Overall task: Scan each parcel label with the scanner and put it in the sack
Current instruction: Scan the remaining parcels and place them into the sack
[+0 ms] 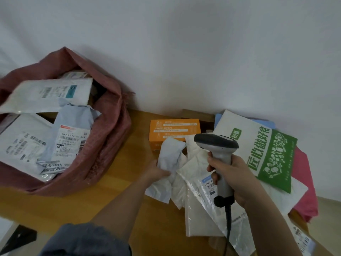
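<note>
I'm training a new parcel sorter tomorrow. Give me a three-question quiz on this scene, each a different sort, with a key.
1. True or false: the right hand grips the scanner by its handle.
2. Multiple choice: the left hand grips
A. the orange box
B. a crumpled pale blue-grey mailer
C. the green-printed bag
3. Fill the blank: the labelled parcels already packed lie in the ____ sack, at the table's left.

Key: 1 true; 2 B; 3 red.
</note>
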The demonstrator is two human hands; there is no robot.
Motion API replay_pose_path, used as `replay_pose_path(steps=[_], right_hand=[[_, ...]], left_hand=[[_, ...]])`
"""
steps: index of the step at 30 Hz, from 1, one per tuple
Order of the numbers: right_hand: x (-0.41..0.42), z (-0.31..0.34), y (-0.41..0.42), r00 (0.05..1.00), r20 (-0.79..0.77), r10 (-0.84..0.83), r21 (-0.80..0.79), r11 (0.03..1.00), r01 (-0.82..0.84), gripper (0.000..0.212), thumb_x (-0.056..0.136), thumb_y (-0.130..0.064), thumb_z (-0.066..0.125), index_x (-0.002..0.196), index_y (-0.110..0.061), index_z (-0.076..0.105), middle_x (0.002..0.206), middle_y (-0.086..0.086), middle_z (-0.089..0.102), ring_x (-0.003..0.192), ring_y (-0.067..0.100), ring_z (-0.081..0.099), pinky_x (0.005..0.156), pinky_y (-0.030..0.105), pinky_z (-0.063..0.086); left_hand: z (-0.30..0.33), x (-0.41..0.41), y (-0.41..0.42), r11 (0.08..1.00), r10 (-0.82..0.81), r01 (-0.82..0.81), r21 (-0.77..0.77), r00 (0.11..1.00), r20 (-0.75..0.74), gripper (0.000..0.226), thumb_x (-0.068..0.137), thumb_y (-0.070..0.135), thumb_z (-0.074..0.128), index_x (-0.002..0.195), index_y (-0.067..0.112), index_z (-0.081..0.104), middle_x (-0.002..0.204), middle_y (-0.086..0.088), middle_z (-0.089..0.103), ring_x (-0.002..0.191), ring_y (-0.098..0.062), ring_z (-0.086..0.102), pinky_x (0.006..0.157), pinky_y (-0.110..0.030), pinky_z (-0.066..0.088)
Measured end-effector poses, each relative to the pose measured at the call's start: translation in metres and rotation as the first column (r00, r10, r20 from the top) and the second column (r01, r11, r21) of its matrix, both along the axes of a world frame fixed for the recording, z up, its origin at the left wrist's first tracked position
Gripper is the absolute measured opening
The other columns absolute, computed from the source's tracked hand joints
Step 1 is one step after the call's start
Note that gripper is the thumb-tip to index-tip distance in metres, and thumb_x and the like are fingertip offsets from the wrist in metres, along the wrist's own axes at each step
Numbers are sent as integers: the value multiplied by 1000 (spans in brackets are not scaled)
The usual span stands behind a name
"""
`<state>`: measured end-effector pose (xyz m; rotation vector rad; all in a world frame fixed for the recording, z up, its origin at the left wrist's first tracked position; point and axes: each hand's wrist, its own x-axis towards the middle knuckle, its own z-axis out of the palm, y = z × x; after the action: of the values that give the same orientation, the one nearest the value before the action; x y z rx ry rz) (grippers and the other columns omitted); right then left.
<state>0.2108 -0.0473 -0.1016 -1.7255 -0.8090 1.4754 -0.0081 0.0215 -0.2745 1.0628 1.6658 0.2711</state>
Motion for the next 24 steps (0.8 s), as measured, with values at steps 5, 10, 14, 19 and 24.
replay_pose_path(steps=[5,10,14,19,24], right_hand=[[-20,19,4,1000,-26,1,59,998,1,9,91,-13,64,100,-11,64,73,7,65,57,15,54,58,29,50],[-45,45,9,1000,-16,11,169,986,-8,3,91,-14,64,91,-12,67,65,3,66,55,15,54,62,32,51],[-61,61,10,999,2,43,211,977,-42,13,90,-20,66,88,-7,64,70,8,67,55,15,55,66,34,51],[-75,78,11,997,-22,73,257,964,-65,13,89,-22,67,93,-9,64,69,2,69,59,17,56,69,35,52],[-81,85,8,998,-34,58,281,959,-46,14,89,-23,67,95,-11,64,76,9,67,66,20,57,84,46,52]], left_hand=[[44,-22,15,996,85,-87,21,992,91,41,90,24,67,127,11,57,112,-2,65,96,-19,63,74,-30,54],[93,-46,26,983,106,-113,143,993,56,34,93,20,62,123,7,58,115,-6,63,102,-22,61,80,-32,53],[125,-67,25,981,58,-67,181,997,52,27,92,21,62,116,10,59,114,-9,63,104,-24,62,85,-36,55],[156,-86,20,966,13,-15,260,1000,9,18,98,21,51,100,10,65,80,0,59,71,-12,56,65,-24,48],[182,-96,8,900,15,-10,435,1000,-9,18,96,11,50,92,9,67,70,1,48,54,-4,39,47,-13,32]])
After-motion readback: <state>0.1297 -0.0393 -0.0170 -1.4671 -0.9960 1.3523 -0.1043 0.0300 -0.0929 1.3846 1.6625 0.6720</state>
